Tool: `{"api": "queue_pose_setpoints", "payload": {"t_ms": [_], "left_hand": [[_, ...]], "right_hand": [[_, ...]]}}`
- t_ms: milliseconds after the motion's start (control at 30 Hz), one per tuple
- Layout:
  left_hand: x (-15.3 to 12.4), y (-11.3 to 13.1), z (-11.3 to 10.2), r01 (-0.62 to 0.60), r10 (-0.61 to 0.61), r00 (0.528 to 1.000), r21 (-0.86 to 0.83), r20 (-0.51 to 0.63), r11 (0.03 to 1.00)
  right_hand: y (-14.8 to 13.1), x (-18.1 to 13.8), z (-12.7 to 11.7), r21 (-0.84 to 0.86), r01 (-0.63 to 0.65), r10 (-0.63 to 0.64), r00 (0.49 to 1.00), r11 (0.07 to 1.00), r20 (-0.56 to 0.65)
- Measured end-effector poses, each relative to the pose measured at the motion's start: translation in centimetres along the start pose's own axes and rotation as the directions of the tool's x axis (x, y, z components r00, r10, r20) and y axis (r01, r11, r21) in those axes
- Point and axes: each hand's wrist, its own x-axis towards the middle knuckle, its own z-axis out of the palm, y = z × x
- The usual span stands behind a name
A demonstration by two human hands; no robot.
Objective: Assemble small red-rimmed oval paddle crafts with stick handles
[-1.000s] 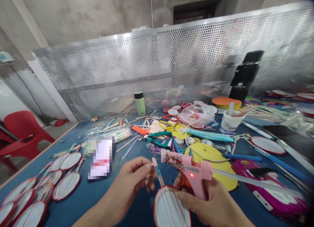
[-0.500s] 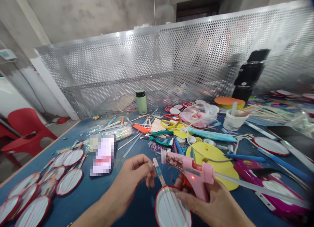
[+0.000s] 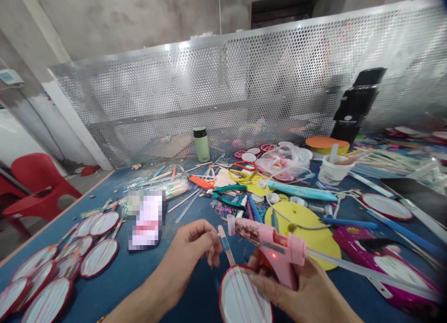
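My right hand [image 3: 307, 288] is wrapped round the handle of a pink glue gun [image 3: 275, 248], whose small red light is lit. Its nozzle points left, above a small stick [image 3: 226, 246] with a coloured middle. That stick juts from a white disc [image 3: 242, 297] with a red rim and strings across its face, like a toy banjo. My right thumb rests at the disc's edge. Just left of the stick, my left hand [image 3: 195, 248] has curled fingers, thumb and forefinger pinched together. Whatever they hold, if anything, is too small to make out.
Several finished-looking red-rimmed discs [image 3: 99, 257] lie at the left. Green pliers [image 3: 228, 197], yellow foam sheets [image 3: 300, 230], a white cup [image 3: 331, 169] and a magenta case [image 3: 384, 267] crowd the right. A green bottle [image 3: 201, 145] stands before the perforated metal screen [image 3: 167, 99].
The glue gun's nozzle has shifted very slightly left and down. Both hands otherwise keep almost the same place, and the disc has barely moved.
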Motion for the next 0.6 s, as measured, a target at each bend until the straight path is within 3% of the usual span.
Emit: {"api": "queue_pose_setpoints", "payload": {"t_ms": [400, 600], "left_hand": [[0.18, 0.09, 0.20, -0.007, 0.008, 1.000, 0.024, -0.022, 1.000], [0.11, 0.14, 0.09, -0.021, 0.021, 1.000, 0.003, -0.007, 1.000]], "right_hand": [[0.31, -0.02, -0.03, 0.003, 0.006, -0.006, 1.000, 1.000, -0.004], [0.27, 0.18, -0.31, -0.009, 0.028, -0.028, 0.996, 1.000, 0.083]]}}
